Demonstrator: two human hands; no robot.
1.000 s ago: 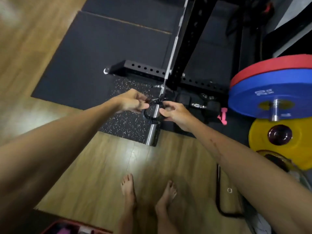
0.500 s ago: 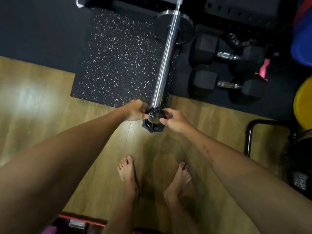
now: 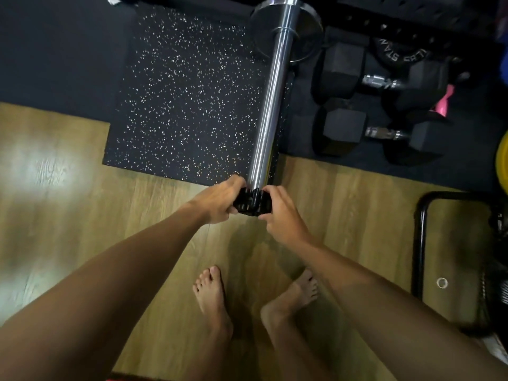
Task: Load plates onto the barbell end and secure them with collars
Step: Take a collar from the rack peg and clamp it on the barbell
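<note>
A chrome barbell sleeve (image 3: 270, 105) runs from the top of the view down toward me, bare of plates, with its shoulder flange (image 3: 286, 26) at the far end. A black collar (image 3: 250, 203) sits at the sleeve's near tip. My left hand (image 3: 220, 199) grips the collar from the left and my right hand (image 3: 277, 209) grips it from the right. Whether the collar is on the tip or just off it is hidden by my fingers.
Two black hex dumbbells (image 3: 384, 83) (image 3: 382, 133) lie on the dark mat right of the sleeve, beside a pink object (image 3: 442, 101). A yellow plate's edge (image 3: 503, 166) shows at the far right. A black tubular frame (image 3: 420, 235) stands on the wood floor. My bare feet (image 3: 214, 301) are below.
The collar has travelled along the sleeve from near the rack to its near tip, both hands moving with it. My head has tilted down, so the coloured plates left the view.
</note>
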